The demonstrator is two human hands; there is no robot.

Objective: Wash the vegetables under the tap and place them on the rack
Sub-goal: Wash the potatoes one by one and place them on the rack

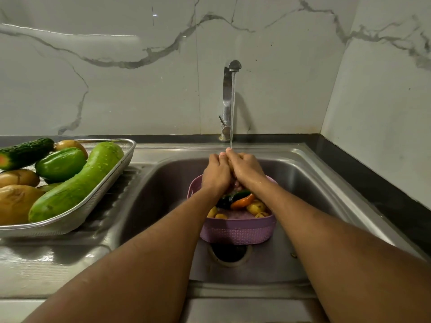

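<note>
Both hands meet under the running water point(231, 108) from the tap point(227, 99), over the sink point(310, 178); the left hand point(215, 172) and right hand point(246, 169) curl their fingers round something small between them, mostly hidden, so I cannot tell what it is; below sits a purple basket point(238, 229) holding small potatoes point(256, 206) and an orange pepper point(243, 201); on the left, the metal rack point(98, 194) carries a long gourd point(77, 183), a green pepper point(61, 163), a cucumber point(25, 152) and big potatoes point(16, 202).
</note>
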